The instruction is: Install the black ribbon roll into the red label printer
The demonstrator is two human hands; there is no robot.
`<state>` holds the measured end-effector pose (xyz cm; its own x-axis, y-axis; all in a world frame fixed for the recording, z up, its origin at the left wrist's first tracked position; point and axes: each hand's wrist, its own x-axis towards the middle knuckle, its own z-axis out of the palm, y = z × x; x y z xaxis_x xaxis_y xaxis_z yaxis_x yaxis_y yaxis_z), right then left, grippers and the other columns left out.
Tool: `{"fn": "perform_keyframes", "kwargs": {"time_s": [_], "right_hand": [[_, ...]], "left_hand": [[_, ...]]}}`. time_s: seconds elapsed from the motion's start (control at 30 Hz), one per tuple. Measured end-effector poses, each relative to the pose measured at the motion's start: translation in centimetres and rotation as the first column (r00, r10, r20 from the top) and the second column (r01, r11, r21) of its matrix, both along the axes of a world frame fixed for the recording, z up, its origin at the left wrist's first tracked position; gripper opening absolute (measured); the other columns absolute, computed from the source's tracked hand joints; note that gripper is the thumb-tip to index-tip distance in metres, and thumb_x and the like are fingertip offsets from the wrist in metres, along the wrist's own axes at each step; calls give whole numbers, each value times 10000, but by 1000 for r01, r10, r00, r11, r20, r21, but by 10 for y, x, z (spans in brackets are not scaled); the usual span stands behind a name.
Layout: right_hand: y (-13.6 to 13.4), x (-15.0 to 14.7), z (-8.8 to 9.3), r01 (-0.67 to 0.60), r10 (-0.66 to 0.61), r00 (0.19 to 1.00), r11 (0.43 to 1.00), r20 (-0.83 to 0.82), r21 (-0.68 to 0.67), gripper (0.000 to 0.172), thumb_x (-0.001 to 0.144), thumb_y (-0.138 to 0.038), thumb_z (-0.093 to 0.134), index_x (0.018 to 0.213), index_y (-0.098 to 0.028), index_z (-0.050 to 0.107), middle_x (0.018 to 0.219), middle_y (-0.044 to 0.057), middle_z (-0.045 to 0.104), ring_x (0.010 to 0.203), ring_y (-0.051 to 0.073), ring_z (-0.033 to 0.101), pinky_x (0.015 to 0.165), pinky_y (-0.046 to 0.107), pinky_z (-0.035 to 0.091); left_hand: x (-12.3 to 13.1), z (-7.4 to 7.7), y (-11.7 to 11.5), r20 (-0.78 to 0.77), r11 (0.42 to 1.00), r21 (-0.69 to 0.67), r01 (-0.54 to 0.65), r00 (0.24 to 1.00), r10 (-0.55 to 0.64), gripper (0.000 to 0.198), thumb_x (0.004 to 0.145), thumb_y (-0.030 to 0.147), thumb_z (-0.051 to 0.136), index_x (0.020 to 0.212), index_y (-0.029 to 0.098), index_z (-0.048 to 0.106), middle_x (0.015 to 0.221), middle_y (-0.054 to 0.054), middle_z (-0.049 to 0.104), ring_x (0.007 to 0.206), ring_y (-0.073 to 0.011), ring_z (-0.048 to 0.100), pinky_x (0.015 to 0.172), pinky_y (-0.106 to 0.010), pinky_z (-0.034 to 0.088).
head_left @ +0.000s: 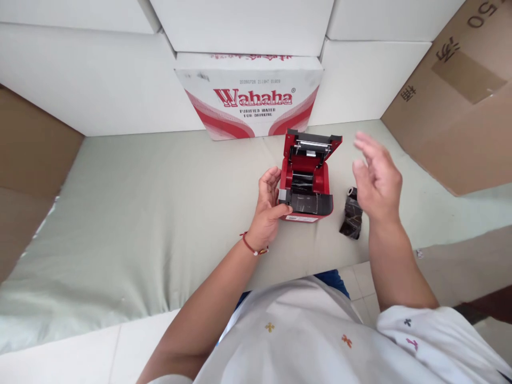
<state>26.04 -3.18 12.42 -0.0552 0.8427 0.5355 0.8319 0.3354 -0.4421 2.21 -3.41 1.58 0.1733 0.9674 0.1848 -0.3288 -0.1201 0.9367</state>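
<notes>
A small red and black label printer (325, 184) stands on the cloth with its lid (314, 140) raised. Inside it sits a roll of glossy black labels (302, 184), and a strip of it lies over the front edge. My left hand (266, 213) grips the printer's left side, the thumb on its front left corner. Off to the printer's right, my right hand (378, 184) is raised and holds nothing, its fingers stretched out and thumb apart. Just left of and below that hand, a second small roll of black labels (352, 218) lies partly unrolled on the cloth.
A pale green cloth (160, 213) covers the work surface. Behind the printer stands a white and red Wahaha water carton (256, 98), backed by white boxes (244, 24). Brown cardboard boxes stand at the right (452, 117) and left (32, 176).
</notes>
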Motion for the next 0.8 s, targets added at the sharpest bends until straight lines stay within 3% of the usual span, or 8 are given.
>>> {"fn": "perform_keyframes", "kwargs": {"time_s": [0.1,0.23,0.37,0.53,0.7,0.8], "right_hand": [[43,5,2,-37,35,999,999,42,35,583,1145,-468,399,1670,-226,474,1750,153,491,1641,311,437,1309,597,410],[65,-5,0,-223,223,969,975,106,-12,593,1119,-560,459,1593,-222,574,1632,159,631,1535,345,559,1292,605,426],[36,-17,8,-239,239,959,971,155,-16,400,1127,-451,506,1377,-251,745,1375,119,800,1262,331,726,1143,553,549],[-5,-19,14,-253,277,927,959,251,-125,347,1125,-299,506,1335,-202,766,1214,119,851,1102,291,780,975,439,604],[-18,-23,10,-170,262,868,955,421,-244,376,1123,-217,438,1271,-195,782,1055,106,862,983,266,781,810,368,545],[-20,-26,13,-102,223,837,961,500,-258,392,1119,-224,420,1255,-192,785,985,105,851,884,257,765,720,349,458]], "left_hand": [[1,3,-1,46,1000,-22,-2,999,3,919,767,361,857,1559,443,398,1748,-20,406,1672,-318,330,1275,-487,426],[4,11,-3,141,996,-86,-35,989,47,940,687,258,879,1517,419,467,1674,-26,500,1622,-326,403,1270,-461,417],[6,15,-3,166,995,-96,-30,985,46,962,658,222,871,1512,427,479,1646,-18,536,1612,-333,420,1282,-472,408],[9,14,-5,135,993,-87,-79,987,90,905,668,185,803,1495,436,534,1690,21,496,1687,-321,303,1343,-453,338],[6,14,-7,-79,996,3,-89,993,89,723,707,202,697,1404,389,666,1759,27,388,1750,-347,94,1368,-499,282],[2,13,-5,-178,997,53,-63,981,71,663,708,206,677,1353,358,690,1748,-6,390,1739,-366,119,1373,-529,265]]}}
